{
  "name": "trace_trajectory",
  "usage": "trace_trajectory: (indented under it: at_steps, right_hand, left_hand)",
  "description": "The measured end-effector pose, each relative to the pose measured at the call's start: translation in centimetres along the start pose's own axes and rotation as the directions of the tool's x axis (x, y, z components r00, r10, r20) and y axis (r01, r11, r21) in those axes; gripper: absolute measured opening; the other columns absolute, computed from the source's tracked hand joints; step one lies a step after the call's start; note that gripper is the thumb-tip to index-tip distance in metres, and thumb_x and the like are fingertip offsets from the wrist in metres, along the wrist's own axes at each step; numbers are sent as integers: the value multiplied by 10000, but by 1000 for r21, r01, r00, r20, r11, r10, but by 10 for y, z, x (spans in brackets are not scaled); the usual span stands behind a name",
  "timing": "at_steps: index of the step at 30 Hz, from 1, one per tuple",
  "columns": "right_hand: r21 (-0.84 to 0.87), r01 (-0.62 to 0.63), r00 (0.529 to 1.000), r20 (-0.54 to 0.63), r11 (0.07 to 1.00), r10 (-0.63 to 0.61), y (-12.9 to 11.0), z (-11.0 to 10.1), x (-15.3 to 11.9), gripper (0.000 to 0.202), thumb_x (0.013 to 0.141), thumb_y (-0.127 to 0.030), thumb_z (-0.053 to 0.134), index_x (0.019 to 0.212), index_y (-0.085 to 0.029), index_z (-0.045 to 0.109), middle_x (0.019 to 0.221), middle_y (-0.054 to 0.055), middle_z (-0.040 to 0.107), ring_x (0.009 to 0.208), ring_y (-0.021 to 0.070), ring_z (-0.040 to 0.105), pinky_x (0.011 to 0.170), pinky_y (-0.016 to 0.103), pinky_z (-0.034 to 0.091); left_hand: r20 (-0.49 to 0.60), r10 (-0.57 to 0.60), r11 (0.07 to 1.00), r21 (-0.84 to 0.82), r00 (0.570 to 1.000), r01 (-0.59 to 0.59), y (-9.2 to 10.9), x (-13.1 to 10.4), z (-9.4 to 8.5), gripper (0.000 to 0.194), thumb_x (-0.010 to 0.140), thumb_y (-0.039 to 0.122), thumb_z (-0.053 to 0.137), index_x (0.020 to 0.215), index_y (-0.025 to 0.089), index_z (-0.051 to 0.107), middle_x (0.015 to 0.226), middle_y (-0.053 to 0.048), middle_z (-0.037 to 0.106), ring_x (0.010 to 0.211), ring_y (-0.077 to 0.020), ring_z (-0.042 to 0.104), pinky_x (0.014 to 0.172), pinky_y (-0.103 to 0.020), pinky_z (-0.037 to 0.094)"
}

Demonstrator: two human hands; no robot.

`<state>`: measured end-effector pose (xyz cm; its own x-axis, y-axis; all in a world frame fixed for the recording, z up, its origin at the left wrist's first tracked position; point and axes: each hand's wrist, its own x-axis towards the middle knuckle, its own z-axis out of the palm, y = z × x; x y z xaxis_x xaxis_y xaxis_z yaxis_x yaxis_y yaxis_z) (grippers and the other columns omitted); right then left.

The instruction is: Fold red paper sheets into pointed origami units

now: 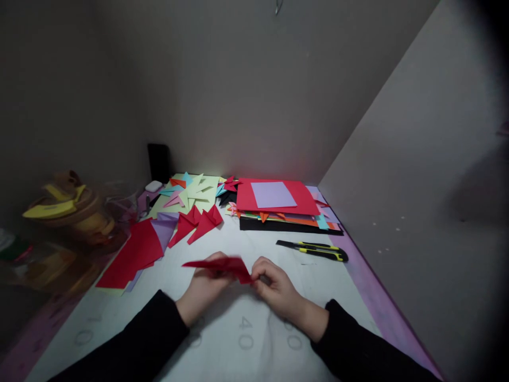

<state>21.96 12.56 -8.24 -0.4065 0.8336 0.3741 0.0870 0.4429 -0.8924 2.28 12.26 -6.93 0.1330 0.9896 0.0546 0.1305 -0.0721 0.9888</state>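
Observation:
A folded piece of red paper (234, 267) is held between my two hands above the white mat (222, 345). My left hand (209, 286) grips its body from below, and part of those fingers is hidden behind the paper. My right hand (276, 286) pinches the paper's right tip between thumb and fingers. The paper is slightly blurred. Beyond my hands lie two folded red paper pieces, one at the left (186, 225) and one at the right (207, 223). Flat red sheets (135, 254) rest to the left, over lilac paper (164, 231).
A yellow-black utility knife (318, 249) lies right of my hands. Behind it stands a stack of coloured paper topped by a lilac sheet (273, 194). Several folded shapes rest on pale green paper (210, 204). A brown container (79, 212) stands left; walls close the back and right.

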Motion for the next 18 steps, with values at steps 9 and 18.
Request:
trace_trajectory:
  at_steps: [9, 18]
  right_hand:
    - [-31, -138, 986, -99, 990, 134, 6, 5, 3, 77, 831, -222, 586, 797, -213, 654, 826, 28, 527, 720, 150, 540, 614, 264, 440]
    - [95, -129, 990, -39, 987, 133, 10, 6, 4, 130, 792, -295, 656, 886, -206, 663, 953, 66, 571, 849, 179, 589, 725, 296, 488]
  left_hand:
    - [213, -219, 886, -366, 952, 285, -9, 3, 13, 305, 755, 398, 701, 689, 103, 661, 611, -47, 633, 566, -124, 528, 566, -235, 399]
    - [206, -231, 833, -462, 951, 303, -14, 2, 16, 318, 739, 404, 728, 730, 90, 679, 661, -69, 644, 613, -131, 551, 600, -241, 416]
